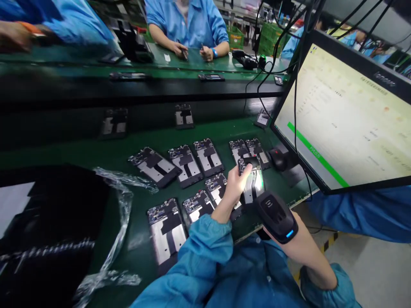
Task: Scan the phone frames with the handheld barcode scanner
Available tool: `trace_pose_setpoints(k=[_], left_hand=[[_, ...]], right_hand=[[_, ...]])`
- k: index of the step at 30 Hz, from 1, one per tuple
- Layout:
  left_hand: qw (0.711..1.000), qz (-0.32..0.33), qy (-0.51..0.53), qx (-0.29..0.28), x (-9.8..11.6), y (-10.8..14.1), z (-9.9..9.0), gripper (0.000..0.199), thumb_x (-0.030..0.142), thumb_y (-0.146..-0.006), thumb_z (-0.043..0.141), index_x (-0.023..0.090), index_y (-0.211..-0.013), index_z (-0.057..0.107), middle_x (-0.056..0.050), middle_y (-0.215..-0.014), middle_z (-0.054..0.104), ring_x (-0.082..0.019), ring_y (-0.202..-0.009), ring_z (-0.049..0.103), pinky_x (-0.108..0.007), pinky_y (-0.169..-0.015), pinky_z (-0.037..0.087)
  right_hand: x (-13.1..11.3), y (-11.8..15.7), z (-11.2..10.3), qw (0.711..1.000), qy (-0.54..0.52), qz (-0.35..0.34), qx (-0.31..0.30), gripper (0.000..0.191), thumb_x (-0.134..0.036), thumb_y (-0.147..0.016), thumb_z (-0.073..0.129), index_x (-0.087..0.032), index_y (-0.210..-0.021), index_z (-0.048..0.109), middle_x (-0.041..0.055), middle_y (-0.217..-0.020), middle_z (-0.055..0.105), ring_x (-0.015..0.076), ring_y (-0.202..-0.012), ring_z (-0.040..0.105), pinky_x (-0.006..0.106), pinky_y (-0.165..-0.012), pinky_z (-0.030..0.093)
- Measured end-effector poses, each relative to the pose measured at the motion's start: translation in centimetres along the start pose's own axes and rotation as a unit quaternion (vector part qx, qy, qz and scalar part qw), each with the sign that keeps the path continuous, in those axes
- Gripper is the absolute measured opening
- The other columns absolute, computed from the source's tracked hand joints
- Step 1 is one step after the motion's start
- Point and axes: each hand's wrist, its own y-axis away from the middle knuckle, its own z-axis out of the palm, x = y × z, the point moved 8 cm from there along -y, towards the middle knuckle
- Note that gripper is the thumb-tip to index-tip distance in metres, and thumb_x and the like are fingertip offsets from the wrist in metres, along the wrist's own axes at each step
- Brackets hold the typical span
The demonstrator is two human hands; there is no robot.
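Observation:
My left hand (236,183) is closed on an opened phone (248,193), its thumb lying across the dark upper end near the circuit board. My right hand (299,226) grips a black barcode scanner (276,216) with a lit blue strip; the scanner's body hides the fingers. Light falls on the silver inside of the held phone, close to the scanner's front. Around my left hand lie several more opened phones, among them one at the near left (165,233), one partly behind my wrist (216,188), and a pair (257,149) just beyond it.
At the right, a tilted monitor (346,115) displays a green PASS bar, with cables hanging past it. A black mouse (278,159) sits below. Crumpled clear plastic (120,214) and a black sheet (58,205) cover the left. Co-workers in blue sit across the dark belt (160,92).

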Motion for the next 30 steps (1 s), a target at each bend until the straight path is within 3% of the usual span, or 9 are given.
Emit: trace_pose_setpoints(k=[4,8,14,17,23,27,30], left_hand=[[0.996,0.058,-0.067,0.03,1.6,0.5,-0.5,0.03,0.045,-0.083,0.067,0.016,-0.089,0.067,-0.002,-0.081,0.067,-0.015,-0.073,0.057,-0.024,-0.067,0.043],[0.993,0.057,-0.093,0.038,1.9,0.5,-0.7,0.028,0.045,-0.085,0.065,0.017,-0.082,0.06,0.001,-0.071,0.059,-0.013,-0.064,0.052,-0.024,-0.06,0.041],[0.988,0.069,-0.124,0.067,1.6,0.1,-1.5,0.034,0.054,-0.092,0.052,0.02,-0.086,0.051,0.001,-0.078,0.054,-0.014,-0.073,0.051,-0.026,-0.069,0.041],[0.988,0.072,-0.118,0.074,1.8,0.4,-1.8,0.041,0.057,-0.098,0.037,0.022,-0.078,0.045,0.001,-0.073,0.044,-0.015,-0.069,0.045,-0.028,-0.067,0.036],[0.989,0.065,-0.099,0.082,3.2,1.5,-2.0,0.042,0.057,-0.096,0.041,0.023,-0.073,0.039,0.002,-0.066,0.037,-0.014,-0.061,0.036,-0.029,-0.06,0.029],[0.99,0.064,-0.076,0.096,3.2,1.4,-2.3,0.04,0.053,-0.097,0.042,0.022,-0.073,0.038,0.002,-0.067,0.036,-0.013,-0.062,0.036,-0.027,-0.061,0.032],[0.989,0.07,-0.069,0.11,3.1,1.3,-2.6,0.039,0.049,-0.097,0.045,0.022,-0.071,0.035,0.004,-0.066,0.032,-0.012,-0.06,0.034,-0.026,-0.06,0.031]], right_hand=[[-0.5,-1.6,1.4,1.0,0.016,-0.013,-0.004,0.024,-0.012,-0.078,0.065,-0.019,-0.101,0.063,0.0017,-0.091,0.072,0.0197,-0.083,0.068,0.029,-0.077,0.055],[-0.4,-2.1,1.2,0.999,0.037,-0.021,0.027,0.029,-0.011,-0.076,0.066,-0.02,-0.104,0.061,0.0013,-0.093,0.071,0.0192,-0.084,0.068,0.028,-0.077,0.055],[-0.3,-2.4,1.5,1.0,0.021,-0.003,0.009,0.026,-0.015,-0.079,0.068,-0.02,-0.103,0.06,0.0021,-0.094,0.071,0.0207,-0.086,0.069,0.03,-0.079,0.056],[-1.4,-3.0,2.7,0.999,-0.009,-0.011,-0.03,0.033,-0.012,-0.076,0.068,-0.02,-0.108,0.061,0.0038,-0.098,0.072,0.0221,-0.088,0.068,0.031,-0.079,0.055],[-4.6,-4.8,4.0,0.998,-0.028,-0.04,-0.029,0.032,-0.011,-0.075,0.066,-0.018,-0.106,0.061,0.0044,-0.092,0.071,0.0216,-0.081,0.066,0.03,-0.074,0.054],[-4.4,-4.9,3.2,0.999,-0.013,-0.035,-0.002,0.034,-0.013,-0.075,0.069,-0.019,-0.108,0.062,0.006,-0.099,0.073,0.024,-0.089,0.068,0.032,-0.079,0.055],[-3.3,-4.4,2.0,1.0,-0.003,0.006,0.004,0.033,-0.021,-0.076,0.074,-0.019,-0.107,0.062,0.0074,-0.1,0.074,0.0252,-0.089,0.069,0.034,-0.078,0.057]])
